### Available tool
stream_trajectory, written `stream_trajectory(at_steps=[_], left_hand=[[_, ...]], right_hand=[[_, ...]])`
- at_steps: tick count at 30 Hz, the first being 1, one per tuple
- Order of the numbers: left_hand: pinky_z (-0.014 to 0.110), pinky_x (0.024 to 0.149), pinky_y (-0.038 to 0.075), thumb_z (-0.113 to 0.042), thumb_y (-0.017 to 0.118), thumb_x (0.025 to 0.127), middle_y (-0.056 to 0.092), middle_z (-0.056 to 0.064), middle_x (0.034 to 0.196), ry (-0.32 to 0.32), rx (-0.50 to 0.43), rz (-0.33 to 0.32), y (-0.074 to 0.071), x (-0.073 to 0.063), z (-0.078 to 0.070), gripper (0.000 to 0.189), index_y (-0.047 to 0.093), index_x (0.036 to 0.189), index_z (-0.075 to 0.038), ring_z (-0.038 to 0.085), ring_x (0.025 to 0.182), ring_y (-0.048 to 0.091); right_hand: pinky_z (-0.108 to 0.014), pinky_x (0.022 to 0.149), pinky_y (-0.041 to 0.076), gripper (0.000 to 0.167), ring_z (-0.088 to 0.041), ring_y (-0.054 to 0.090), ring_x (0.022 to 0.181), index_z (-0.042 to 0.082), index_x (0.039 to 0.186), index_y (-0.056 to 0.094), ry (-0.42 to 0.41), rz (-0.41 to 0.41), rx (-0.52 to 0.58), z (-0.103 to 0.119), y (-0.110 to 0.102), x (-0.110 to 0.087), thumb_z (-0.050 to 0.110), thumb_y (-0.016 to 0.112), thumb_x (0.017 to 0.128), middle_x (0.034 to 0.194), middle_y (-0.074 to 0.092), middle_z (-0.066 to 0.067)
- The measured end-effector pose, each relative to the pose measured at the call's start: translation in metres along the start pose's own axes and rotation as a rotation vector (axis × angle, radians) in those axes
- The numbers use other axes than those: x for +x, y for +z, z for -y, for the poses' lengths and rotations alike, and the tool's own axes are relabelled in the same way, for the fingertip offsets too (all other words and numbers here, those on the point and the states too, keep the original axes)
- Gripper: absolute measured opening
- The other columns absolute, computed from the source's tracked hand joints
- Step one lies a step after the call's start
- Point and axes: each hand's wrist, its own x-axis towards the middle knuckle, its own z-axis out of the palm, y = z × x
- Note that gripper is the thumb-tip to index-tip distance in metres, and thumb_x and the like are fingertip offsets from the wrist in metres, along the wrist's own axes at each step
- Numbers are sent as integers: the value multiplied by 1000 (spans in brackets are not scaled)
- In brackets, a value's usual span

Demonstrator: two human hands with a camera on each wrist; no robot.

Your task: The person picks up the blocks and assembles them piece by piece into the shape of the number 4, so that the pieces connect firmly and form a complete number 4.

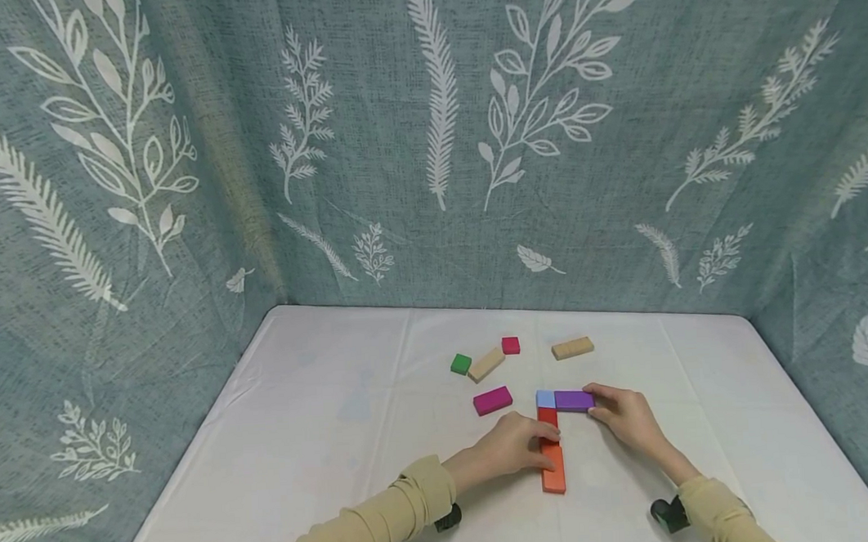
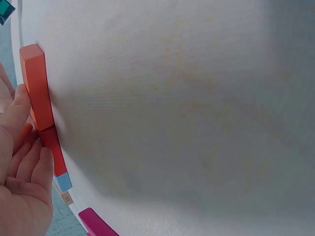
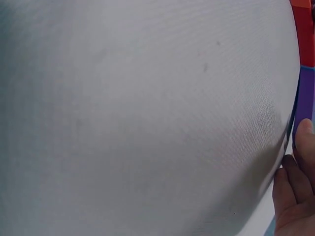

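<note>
item: flat, oblong orange block point(image 1: 554, 482), painted finish; near end of an upright column as seen from the head.
item: oblong red block point(image 1: 548, 416), end to end with the orange block, beyond it.
item: small, square light blue block point(image 1: 545, 398), touching the far end of the red block.
item: oblong purple block point(image 1: 572, 401), set crosswise, one end against the right side of the light blue block, forming a corner.

left hand point(image 1: 505, 446): laid at the column from its left side, thumb at the orange block, fingers reaching over the red block; whether it pinches either one cannot be told, as the fingertips are partly hidden.
right hand point(image 1: 628, 420): narrow grip, thumb and finger pinching the outer end of the purple block.

loose pieces: oblong magenta block point(image 1: 492, 400), left of the light blue block, apart from it; small green block point(image 1: 461, 364), just beside a slanting, natural-wood oblong block point(image 1: 486, 365); small, square pinkish-red block point(image 1: 510, 345), near that wooden piece's far end; second natural-wood block point(image 1: 573, 347), farther right.

setting: white cloth-covered table point(image 1: 341, 464); blue-green curtain point(image 1: 369, 160), white leaf print; tan sleeves point(image 1: 377, 524) on both arms.
</note>
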Motion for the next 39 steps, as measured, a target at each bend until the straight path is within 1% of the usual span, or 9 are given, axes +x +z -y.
stream_trajectory(at_steps=[3, 10, 17, 25, 31, 39], left_hand=[[14, 90, 46, -27, 74, 81, 71, -7, 111, 6, 3, -5, 0, 0, 0, 37, 69, 115, -14, 2, 104, 62], [13, 90, 46, -27, 75, 80, 71, -7, 111, -7, -8, -6, -1, 0, -1, 38, 69, 115, -14, 1, 104, 62], [15, 90, 46, -28, 75, 81, 71, -6, 112, 5, 1, -10, -1, -1, -1, 38, 69, 115, -13, 3, 105, 62], [14, 91, 45, -28, 75, 80, 70, -7, 112, -5, 1, -9, -1, 0, 0, 38, 69, 115, -14, 2, 105, 62], [14, 91, 45, -27, 75, 81, 71, -7, 111, 0, -1, -10, -2, -1, -1, 38, 69, 115, -13, 2, 105, 62], [13, 89, 46, -27, 76, 80, 71, -7, 111, -9, -9, -2, -2, -1, -2, 39, 69, 116, -14, 1, 103, 62]], right_hand=[[-52, 95, 47, 34, -41, 58, 113, -2, 118, 63, -10, -1, -3, -1, 0, 0, 0, 66, 84, 119, 63, -24], [-51, 94, 48, 35, -39, 60, 112, -2, 118, 64, -11, 0, 8, -3, 1, 1, 2, 68, 84, 118, 65, -22], [-51, 94, 48, 34, -39, 60, 112, -2, 118, 64, -24, -2, 3, -5, 2, 1, 3, 68, 84, 118, 65, -21], [-52, 94, 48, 34, -40, 60, 111, -2, 117, 64, -34, -3, 13, -6, 2, 1, 4, 68, 84, 117, 65, -22], [-51, 95, 47, 36, -40, 59, 113, -3, 119, 63, -30, 2, 14, -5, 2, 1, 5, 68, 84, 119, 64, -22], [-52, 96, 46, 38, -40, 58, 114, -4, 120, 62, -26, -1, 33, -4, 1, -1, 5, 69, 84, 120, 63, -23]])
